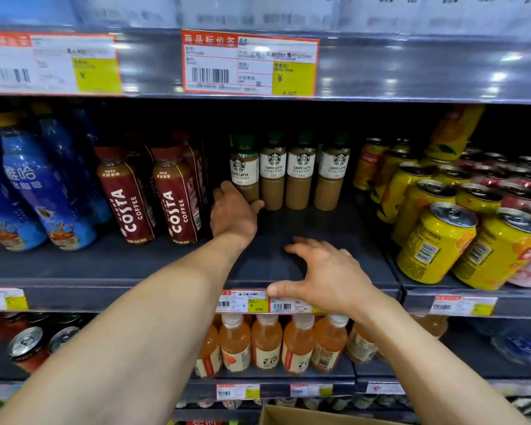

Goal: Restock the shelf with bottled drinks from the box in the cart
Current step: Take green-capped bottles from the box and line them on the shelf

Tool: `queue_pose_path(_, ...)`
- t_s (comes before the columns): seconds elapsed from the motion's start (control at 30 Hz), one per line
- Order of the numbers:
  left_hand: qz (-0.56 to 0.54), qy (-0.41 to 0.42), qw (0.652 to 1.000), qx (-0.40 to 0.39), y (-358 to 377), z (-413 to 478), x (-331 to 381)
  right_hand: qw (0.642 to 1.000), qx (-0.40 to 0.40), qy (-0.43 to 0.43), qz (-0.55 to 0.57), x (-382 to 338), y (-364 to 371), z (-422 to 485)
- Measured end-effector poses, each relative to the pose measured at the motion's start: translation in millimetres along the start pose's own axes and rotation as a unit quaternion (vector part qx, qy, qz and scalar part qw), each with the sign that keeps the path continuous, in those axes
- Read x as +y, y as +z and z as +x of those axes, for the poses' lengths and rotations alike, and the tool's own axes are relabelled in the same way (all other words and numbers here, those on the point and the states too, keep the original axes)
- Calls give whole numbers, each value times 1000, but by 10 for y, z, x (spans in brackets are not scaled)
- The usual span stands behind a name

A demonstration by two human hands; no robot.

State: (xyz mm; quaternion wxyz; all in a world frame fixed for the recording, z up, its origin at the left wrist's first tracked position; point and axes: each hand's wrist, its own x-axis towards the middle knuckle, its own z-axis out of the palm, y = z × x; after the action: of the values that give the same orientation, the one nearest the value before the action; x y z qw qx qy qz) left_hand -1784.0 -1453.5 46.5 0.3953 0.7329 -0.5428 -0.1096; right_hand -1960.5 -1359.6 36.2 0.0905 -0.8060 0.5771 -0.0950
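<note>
My left hand (233,213) curls round the end latte bottle (244,170), likely squaring the row at the back; my right hand (325,277) hovers spread over the shelf (166,265), holding nothing.

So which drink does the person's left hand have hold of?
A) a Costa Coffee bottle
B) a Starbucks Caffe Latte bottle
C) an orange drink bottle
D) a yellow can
B: the left hand curls round the base of the leftmost Caffe Latte bottle, thumb on one side and fingers on the other, while the right hand is open and holds nothing.
</note>
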Motion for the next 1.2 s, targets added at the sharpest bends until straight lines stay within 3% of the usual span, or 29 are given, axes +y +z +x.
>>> queue_pose_path(0.87, 34, -15, 999, 0, 45, 202, -18, 1000, 5, -7, 12, -9, 3, -20)
queue_pose_path(1.07, 43, -12, 998, -39, -48, 60, -47, 1000, 14, -11, 2, -7, 11, -24)
queue_pose_path(1.2, 65, 34, 994, -87, -120, -208, -117, 999, 25, -20, -29, -12, 28, -46)
